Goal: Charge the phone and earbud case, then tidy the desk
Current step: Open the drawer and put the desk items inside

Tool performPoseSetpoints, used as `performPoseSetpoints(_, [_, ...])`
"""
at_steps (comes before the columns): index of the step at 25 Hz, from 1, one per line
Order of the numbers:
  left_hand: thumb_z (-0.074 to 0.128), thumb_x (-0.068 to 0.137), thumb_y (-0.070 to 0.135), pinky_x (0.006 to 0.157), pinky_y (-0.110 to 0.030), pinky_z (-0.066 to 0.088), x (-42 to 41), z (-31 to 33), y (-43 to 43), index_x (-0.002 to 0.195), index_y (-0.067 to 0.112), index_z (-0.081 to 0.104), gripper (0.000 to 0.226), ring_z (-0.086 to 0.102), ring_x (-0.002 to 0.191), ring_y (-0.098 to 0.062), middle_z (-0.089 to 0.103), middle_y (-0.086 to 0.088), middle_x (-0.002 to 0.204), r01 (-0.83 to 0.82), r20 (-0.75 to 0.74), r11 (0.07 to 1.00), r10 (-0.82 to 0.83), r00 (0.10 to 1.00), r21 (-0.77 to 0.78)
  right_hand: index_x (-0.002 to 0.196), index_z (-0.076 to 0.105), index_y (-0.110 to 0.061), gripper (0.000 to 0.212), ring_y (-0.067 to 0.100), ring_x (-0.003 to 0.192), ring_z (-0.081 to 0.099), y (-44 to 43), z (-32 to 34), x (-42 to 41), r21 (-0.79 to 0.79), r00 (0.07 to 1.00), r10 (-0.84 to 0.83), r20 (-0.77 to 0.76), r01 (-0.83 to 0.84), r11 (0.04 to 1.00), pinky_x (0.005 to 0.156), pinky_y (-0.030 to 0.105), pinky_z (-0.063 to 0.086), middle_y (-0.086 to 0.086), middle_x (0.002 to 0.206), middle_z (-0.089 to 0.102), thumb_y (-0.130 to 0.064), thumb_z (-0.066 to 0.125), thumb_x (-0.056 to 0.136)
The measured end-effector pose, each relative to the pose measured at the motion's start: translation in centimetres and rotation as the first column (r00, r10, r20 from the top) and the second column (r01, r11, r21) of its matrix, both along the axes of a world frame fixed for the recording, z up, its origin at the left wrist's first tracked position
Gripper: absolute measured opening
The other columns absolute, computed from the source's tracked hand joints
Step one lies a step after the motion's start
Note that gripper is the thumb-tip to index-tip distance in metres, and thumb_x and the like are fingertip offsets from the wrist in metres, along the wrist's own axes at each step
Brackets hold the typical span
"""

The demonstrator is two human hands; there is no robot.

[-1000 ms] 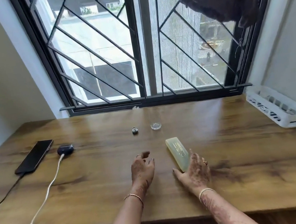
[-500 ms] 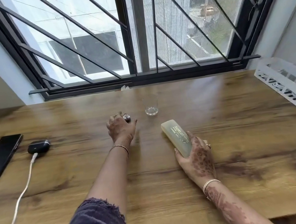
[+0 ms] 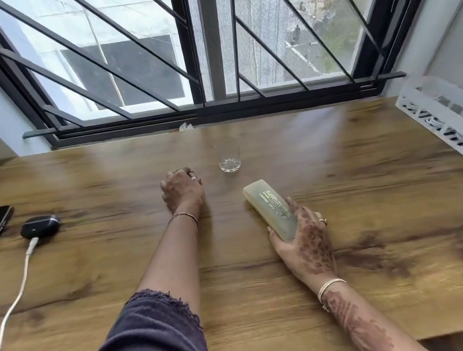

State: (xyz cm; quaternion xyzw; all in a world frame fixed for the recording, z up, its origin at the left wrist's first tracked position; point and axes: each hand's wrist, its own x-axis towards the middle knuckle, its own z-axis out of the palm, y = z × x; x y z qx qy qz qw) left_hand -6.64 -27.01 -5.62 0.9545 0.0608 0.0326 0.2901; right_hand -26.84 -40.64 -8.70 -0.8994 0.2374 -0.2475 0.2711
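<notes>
Plastic-sleeved, stiff and likely light, the remote sits well gripped round its lower end by the right hand; fingers of the left hand curl, contents untellable.

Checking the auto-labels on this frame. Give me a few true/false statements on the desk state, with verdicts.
1. A white cable runs into the earbud case. True.
2. The glass lies on its side. False: it stands upright.
3. The right hand grips the remote. True.
4. The basket sits at the left end of the desk. False: it is at the right end.
5. The left hand lies flat and open. False: its fingers curl over a small shiny object, left of the glass.
</notes>
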Motion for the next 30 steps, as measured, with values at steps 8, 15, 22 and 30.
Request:
performPoseSetpoints(8, [0.064, 0.086, 0.025, 0.100, -0.037, 0.043, -6.6, -0.1, 0.0, 0.120, 0.020, 0.064, 0.033, 0.054, 0.116, -0.032, 0.060, -0.010, 0.122, 0.244, 0.086, 0.968, -0.239, 0.967, -0.053, 0.136, 0.048, -0.013, 0.072, 0.025, 0.116, 0.053, -0.3, 0.1, -0.1, 0.051, 1.000, 0.023, -0.015, -0.022, 0.998, 0.106, 0.029, 0.026, 0.007, 0.124, 0.060, -0.041, 0.071, 0.074])
performPoseSetpoints(15, [0.062, 0.085, 0.019, 0.095, -0.026, 0.045, -17.7, 1.5, 1.3, 0.116, 0.015, 0.067, 0.032, 0.065, 0.102, -0.023, 0.069, -0.006, 0.112, 0.377, 0.134, 0.918, -0.361, 0.923, -0.122, 0.133, 0.050, -0.014, 0.067, 0.023, 0.114, 0.054, 1.0, 1.9, -7.6, 0.094, 0.995, 0.094, 0.040, -0.098, 0.991, 0.103, 0.032, 0.039, 0.006, 0.120, 0.059, -0.033, 0.073, 0.073])
performPoseSetpoints(22, [0.070, 0.078, 0.022, 0.086, -0.017, 0.046, -31.2, 2.5, 1.6, 0.110, 0.020, 0.069, 0.033, 0.066, 0.085, -0.011, 0.073, 0.004, 0.100, 0.374, 0.042, 0.895, -0.376, 0.926, -0.242, 0.131, 0.049, -0.021, 0.066, 0.019, 0.109, 0.056, 0.8, 2.2, -20.6, 0.099, 0.989, 0.148, -0.014, -0.146, 0.984, 0.096, 0.025, 0.041, 0.000, 0.121, 0.057, -0.037, 0.072, 0.071])
performPoseSetpoints(30, [0.074, 0.076, 0.018, 0.078, -0.011, 0.043, -41.3, 0.1, 1.7, 0.107, 0.024, 0.069, 0.032, 0.061, 0.081, -0.003, 0.072, 0.007, 0.103, 0.403, -0.050, 0.887, -0.424, 0.904, -0.224, 0.134, 0.048, -0.022, 0.066, 0.021, 0.111, 0.050, -2.2, 0.8, -32.0, -0.067, 0.985, 0.075, -0.152, -0.086, 0.994, 0.096, 0.034, 0.039, 0.000, 0.121, 0.060, -0.044, 0.068, 0.074])
